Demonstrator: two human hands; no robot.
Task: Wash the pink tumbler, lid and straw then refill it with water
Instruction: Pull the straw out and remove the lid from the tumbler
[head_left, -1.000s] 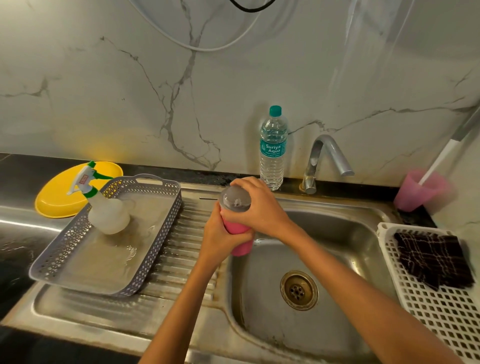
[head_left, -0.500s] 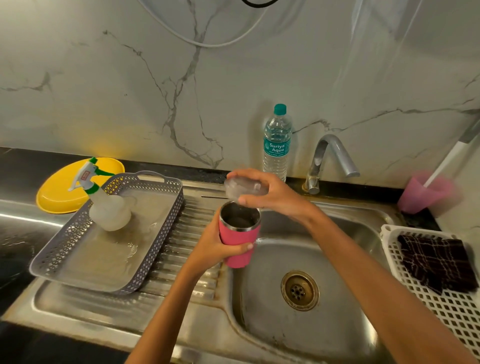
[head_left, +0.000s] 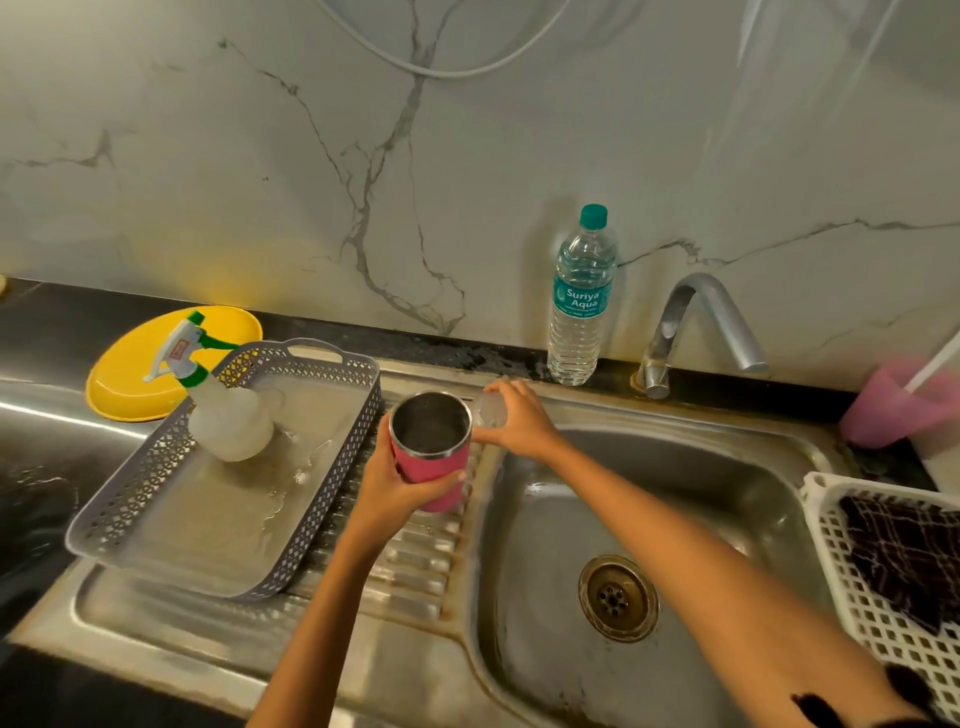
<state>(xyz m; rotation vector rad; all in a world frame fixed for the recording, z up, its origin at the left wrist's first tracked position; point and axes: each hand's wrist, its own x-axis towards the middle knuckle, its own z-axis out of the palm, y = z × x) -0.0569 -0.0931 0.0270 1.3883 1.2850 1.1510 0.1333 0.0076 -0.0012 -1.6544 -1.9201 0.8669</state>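
Observation:
My left hand (head_left: 395, 486) grips the pink tumbler (head_left: 434, 467) upright over the ribbed drainboard, just left of the sink basin (head_left: 727, 493). The tumbler's mouth is uncovered and its steel inside shows. Beside the tumbler's rim on the right, my right hand (head_left: 519, 421) holds the clear lid (head_left: 491, 409) low near the sink's back edge. A water bottle (head_left: 582, 296) with a teal cap stands against the wall behind. No straw is visible.
A tap (head_left: 696, 322) stands at the sink's back. A grey perforated tray (head_left: 322, 499) with a spray bottle (head_left: 223, 410) lies on the drainboard, a yellow plate (head_left: 130, 384) behind it. A pink cup (head_left: 888, 410) and a white basket (head_left: 852, 571) with a dark cloth are at the right.
My right hand took the lid off the tumbler and carried it down to the right of the rim. The left hand shifted the tumbler slightly left and tilted its mouth into view.

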